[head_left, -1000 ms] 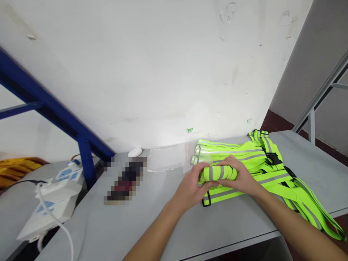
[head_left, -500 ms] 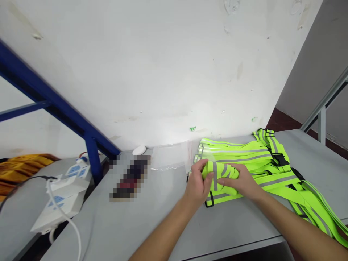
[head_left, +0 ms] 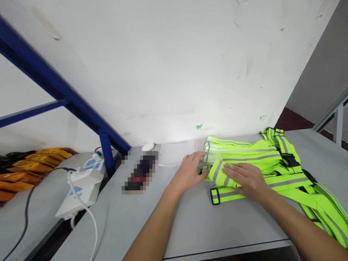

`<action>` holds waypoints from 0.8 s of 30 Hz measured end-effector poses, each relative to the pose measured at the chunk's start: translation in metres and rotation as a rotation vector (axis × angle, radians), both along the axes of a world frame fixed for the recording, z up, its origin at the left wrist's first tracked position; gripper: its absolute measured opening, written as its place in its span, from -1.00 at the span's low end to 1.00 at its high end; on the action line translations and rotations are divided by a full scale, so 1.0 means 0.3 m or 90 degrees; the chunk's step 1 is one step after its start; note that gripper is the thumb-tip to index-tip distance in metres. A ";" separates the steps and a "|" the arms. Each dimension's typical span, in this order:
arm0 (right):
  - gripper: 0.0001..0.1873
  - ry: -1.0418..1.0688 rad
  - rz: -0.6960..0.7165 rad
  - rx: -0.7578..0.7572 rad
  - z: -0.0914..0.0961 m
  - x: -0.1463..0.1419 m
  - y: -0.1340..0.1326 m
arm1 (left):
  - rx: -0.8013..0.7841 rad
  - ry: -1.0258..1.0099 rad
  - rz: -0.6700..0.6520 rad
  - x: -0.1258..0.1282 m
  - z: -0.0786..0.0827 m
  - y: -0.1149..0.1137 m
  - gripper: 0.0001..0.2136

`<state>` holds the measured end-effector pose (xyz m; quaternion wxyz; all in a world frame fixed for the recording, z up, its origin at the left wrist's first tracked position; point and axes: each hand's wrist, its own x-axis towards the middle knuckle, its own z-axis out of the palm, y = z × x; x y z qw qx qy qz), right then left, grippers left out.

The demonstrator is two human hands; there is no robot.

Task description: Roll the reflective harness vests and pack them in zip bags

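Note:
A folded bundle of neon yellow-green reflective vest strap (head_left: 217, 173) lies on the grey table (head_left: 190, 224), on top of a pile of the same vests (head_left: 272, 163). My right hand (head_left: 246, 179) rests flat on the bundle with its fingers stretched out. At the bundle's left end my left hand (head_left: 190, 169) has its fingers curled around a clear plastic bag (head_left: 176, 156), close to the wall.
A pixelated dark object (head_left: 140, 172) and a small white oval thing (head_left: 148, 146) lie left of the bag. Across a gap, a second table holds white power strips (head_left: 81, 186) with cables and orange items (head_left: 29, 166). A blue frame post (head_left: 107, 154) stands between the tables.
Both hands gripped the rolled bundle in the air a second ago. It now lies pressed on the table; my right hand has flattened on it and my left has shifted to the bag.

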<state>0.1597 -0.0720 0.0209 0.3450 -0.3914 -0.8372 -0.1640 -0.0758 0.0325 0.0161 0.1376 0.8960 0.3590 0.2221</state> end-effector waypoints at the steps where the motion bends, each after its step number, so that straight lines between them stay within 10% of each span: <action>1: -0.53 -0.030 0.014 0.003 -0.002 -0.017 -0.004 | -0.008 0.000 0.005 0.005 -0.010 -0.001 -0.66; 14: -0.53 -0.119 -0.048 0.024 -0.013 -0.061 -0.013 | 0.303 -0.127 -0.036 0.064 0.002 -0.071 -0.79; 24: -0.63 -0.081 -0.161 -0.060 -0.041 -0.048 -0.001 | 0.294 -0.159 -0.066 0.092 0.027 -0.135 -0.80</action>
